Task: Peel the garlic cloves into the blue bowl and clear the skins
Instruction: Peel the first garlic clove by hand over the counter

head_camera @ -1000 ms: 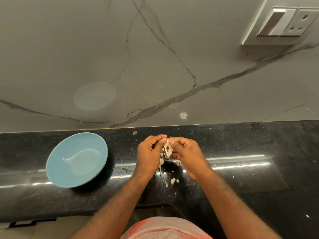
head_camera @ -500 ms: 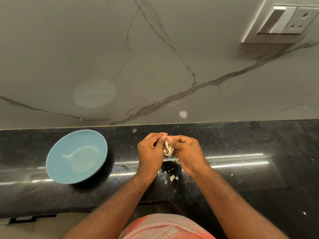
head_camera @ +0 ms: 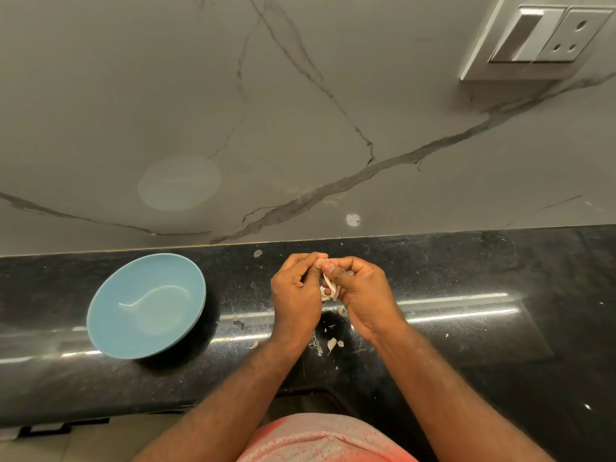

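One blue bowl (head_camera: 146, 305) sits on the black desk (head_camera: 500, 278), left of the hands. Left hand (head_camera: 295, 295) and right hand (head_camera: 363, 295) both pinch a garlic clove (head_camera: 328, 291) between them, hiding most of it. Skin bits (head_camera: 331, 343) lie under the hands; a wall socket (head_camera: 546, 35) is far right.

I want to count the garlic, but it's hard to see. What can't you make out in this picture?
Head view, garlic clove: mostly covered by the fingers of the left hand and right hand, so how much is peeled is unclear.
Head view, any other cloves: the hands would hide them.
Head view, skin scraps on the countertop: too small to count.
Head view, forearms: cut off by the bottom edge.
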The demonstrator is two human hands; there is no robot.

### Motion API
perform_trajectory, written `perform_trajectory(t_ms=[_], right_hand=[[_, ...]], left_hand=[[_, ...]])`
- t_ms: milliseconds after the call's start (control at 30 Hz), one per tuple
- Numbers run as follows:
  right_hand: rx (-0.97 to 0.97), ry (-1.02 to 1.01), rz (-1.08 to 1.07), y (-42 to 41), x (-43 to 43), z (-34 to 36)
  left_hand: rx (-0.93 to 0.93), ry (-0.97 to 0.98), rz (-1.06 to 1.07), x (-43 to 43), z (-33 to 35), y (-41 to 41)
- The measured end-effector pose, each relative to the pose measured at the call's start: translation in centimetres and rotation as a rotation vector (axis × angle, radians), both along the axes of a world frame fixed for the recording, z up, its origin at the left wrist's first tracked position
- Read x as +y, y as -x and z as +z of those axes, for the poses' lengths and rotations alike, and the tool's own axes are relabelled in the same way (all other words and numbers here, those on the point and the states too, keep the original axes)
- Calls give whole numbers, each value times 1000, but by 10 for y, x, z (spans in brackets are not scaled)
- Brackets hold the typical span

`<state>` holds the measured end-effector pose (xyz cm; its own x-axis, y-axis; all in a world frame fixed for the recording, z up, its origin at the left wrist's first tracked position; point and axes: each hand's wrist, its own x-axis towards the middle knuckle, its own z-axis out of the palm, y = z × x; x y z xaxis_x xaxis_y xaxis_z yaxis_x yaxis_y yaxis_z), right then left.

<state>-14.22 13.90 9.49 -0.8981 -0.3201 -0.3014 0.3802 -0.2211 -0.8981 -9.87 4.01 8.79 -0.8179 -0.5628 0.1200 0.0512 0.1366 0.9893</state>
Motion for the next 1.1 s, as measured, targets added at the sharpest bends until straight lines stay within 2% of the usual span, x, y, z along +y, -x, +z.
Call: perform_trajectory(t_ms=[200,367,600,733,967,1100], right_hand=[[-79,97,-56,-3,-5,2],[-18,16,5,0,-4,2],[-44,-23,87,-1,-1,-2],[38,-194,64,2,2,-4],[210,-408,164,8,14,2],[221,-373,159,9,15,6]], left_hand=[[42,-90,11,1,7,2],[11,-204,-5,-6,-3,4],[-57,-108,-68,-10,-18,1],[-78,4,-140,-15,-23,0],[-207,-180,-319,-35,-13,3],[-178,18,-307,-32,-12,3]])
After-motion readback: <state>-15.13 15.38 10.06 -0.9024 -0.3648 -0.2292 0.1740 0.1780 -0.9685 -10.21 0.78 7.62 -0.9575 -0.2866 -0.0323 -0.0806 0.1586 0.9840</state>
